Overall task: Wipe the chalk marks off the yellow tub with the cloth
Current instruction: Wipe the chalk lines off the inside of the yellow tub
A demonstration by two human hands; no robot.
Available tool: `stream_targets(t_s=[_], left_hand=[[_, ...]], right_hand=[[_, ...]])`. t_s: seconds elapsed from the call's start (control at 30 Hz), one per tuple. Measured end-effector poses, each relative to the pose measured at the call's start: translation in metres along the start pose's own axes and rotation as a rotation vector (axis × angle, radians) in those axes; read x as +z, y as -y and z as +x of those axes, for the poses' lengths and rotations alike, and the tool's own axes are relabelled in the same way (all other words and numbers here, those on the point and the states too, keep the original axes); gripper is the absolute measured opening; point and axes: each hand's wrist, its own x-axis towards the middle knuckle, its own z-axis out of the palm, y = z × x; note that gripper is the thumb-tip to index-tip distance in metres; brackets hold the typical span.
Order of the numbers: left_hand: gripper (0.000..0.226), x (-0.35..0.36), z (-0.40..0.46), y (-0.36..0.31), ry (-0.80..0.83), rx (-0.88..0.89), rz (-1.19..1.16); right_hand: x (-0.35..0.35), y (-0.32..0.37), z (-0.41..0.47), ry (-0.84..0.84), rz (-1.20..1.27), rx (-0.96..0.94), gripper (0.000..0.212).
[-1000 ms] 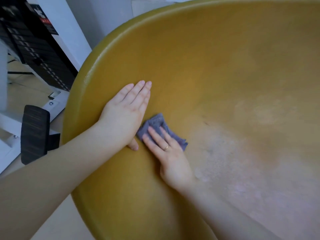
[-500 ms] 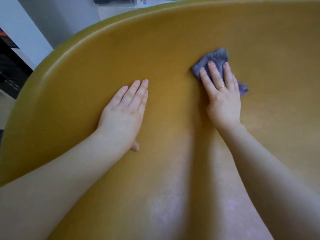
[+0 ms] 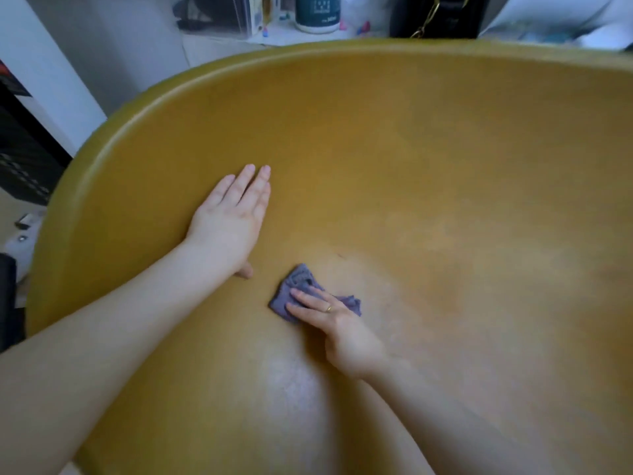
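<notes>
The yellow tub (image 3: 428, 159) fills most of the head view, its curved rim running from the left side across the top. My left hand (image 3: 229, 221) lies flat on the tub's inner wall near the left rim, fingers straight and together. My right hand (image 3: 339, 330) presses a small purple cloth (image 3: 294, 289) against the tub surface with straight fingers; a ring shows on one finger. Most of the cloth sticks out beyond the fingertips. A pale, whitish chalky haze (image 3: 291, 385) lies on the surface just below and around my right hand.
Beyond the far rim stand a dark jar with a white base (image 3: 317, 13), a clear box (image 3: 219, 12) and a black bag with a gold chain (image 3: 431, 15). A black slatted panel (image 3: 20, 159) and white furniture stand to the left.
My right hand has slid the cloth from the upper wall down and left toward my left hand. The left hand stays flat in the same spot. The view has tilted up.
</notes>
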Motion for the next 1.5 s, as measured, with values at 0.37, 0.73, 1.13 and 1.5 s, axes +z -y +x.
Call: stream_targets(t_s=[0.37, 0.73, 1.13, 1.5], left_hand=[[0.019, 0.002, -0.043, -0.061, 0.167, 0.226, -1.677], [0.012, 0.0, -0.052, -0.094, 0.14, 0.047, -1.804], [0.019, 0.02, -0.04, -0.078, 0.173, -0.035, -2.095], [0.019, 0.019, 0.002, -0.084, 0.004, -0.018, -1.747]], right_hand=[[-0.085, 0.04, -0.048, -0.326, 1.467, 0.355, 0.059], [-0.084, 0.054, -0.072, -0.232, 1.632, 0.6, 0.046], [-0.123, 0.043, -0.075, -0.272, 1.132, 0.661, 0.014], [-0.122, 0.037, -0.049, -0.938, 0.177, 0.627, 0.008]])
